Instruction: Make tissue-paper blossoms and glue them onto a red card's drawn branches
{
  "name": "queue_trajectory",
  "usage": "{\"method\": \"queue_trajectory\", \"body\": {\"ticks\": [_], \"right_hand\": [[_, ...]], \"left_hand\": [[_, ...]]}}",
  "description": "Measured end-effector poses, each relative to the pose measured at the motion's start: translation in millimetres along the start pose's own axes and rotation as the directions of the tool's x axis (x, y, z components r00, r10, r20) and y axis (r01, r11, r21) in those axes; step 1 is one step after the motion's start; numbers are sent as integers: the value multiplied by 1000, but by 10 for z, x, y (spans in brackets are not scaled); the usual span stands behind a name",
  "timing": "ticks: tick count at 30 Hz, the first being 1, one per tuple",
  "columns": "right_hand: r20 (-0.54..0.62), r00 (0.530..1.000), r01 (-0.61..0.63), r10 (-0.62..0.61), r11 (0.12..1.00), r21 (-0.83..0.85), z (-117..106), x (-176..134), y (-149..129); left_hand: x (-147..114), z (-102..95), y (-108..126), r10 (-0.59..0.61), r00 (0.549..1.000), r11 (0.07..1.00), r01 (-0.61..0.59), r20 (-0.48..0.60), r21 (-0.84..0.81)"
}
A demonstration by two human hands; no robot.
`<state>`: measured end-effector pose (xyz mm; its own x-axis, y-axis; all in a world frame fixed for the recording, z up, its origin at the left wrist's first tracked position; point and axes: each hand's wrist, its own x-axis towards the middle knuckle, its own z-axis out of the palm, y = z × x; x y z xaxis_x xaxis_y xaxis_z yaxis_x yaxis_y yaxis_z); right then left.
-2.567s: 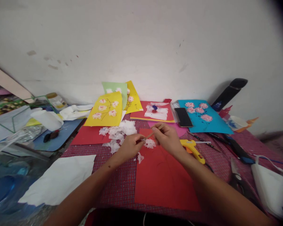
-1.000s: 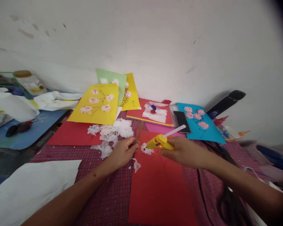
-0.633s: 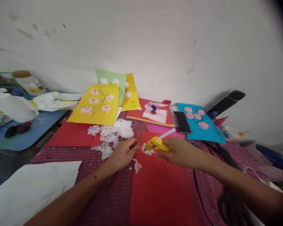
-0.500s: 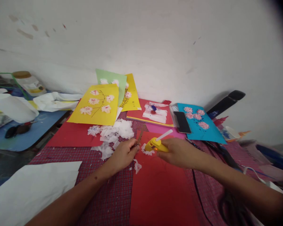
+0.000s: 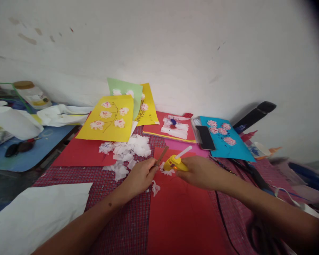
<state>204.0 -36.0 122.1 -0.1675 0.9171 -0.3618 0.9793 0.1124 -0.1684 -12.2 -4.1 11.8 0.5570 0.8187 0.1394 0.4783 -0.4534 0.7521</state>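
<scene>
My right hand (image 5: 200, 172) is wrapped round a yellow hot glue gun (image 5: 172, 163) with a white glue stick (image 5: 184, 152) poking from its back and a small orange light lit. Its nozzle end points down at a white-and-pink paper flower (image 5: 168, 172) on a sheet of red paper (image 5: 183, 216); the gun hides part of the flower. Pinched in my left hand (image 5: 143, 175) is a thin brown stick (image 5: 163, 155), flat like a craft stick, slanting up beside the flower. A smaller paper blossom (image 5: 155, 188) lies at the red sheet's left edge.
White paper scraps (image 5: 127, 148) are heaped left of the red sheet. Yellow flower pictures (image 5: 111, 132) stand behind them. A phone (image 5: 206, 138) and a blue flower picture (image 5: 236, 154) lie at the back right. The gun's black cord (image 5: 223, 219) runs along the right side.
The brown stick in my left hand has tilted further to the right, and that hand has shifted slightly. The glue gun stays over the flower almost unmoved.
</scene>
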Motion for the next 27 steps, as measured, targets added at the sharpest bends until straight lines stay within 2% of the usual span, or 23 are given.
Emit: {"method": "queue_trajectory", "body": {"ticks": [14, 22, 27], "right_hand": [[2, 1000, -6, 6, 999, -50, -15, -24, -28], [-42, 999, 9, -4, 994, 110, -79, -94, 56], [-34, 999, 13, -8, 990, 138, -66, -124, 65]], "left_hand": [[-10, -12, 32, 18, 1000, 1000, -18, 15, 22], [-19, 9, 3, 19, 1000, 999, -19, 7, 41], [-13, 7, 10, 16, 1000, 999, -16, 12, 38]]}}
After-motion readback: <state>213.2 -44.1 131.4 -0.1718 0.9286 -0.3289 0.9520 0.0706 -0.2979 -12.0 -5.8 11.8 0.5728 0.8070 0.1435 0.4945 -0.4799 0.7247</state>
